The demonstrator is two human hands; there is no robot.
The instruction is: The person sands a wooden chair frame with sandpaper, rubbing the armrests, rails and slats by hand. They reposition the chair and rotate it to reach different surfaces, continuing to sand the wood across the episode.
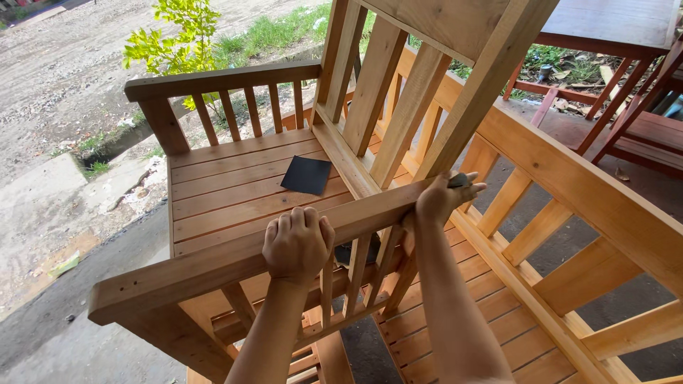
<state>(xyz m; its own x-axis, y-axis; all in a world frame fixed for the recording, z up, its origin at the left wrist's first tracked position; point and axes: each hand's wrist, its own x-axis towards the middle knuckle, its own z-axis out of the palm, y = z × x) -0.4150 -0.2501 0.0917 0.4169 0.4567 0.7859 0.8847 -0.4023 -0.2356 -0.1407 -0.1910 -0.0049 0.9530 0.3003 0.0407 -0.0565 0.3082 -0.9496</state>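
- left hand (297,244) clamped over near armrest (235,256) of wooden chair (242,185)
- right hand (442,196) presses dark sanding piece (459,180) at armrest's back end
- black sandpaper sheet (306,175) loose on seat, apart from both hands

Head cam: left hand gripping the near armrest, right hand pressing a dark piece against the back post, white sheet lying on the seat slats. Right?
One error: the sheet on the seat slats is black, not white, as the head view shows. The left hand does grip the near armrest, and the right hand presses a dark piece against the back post.
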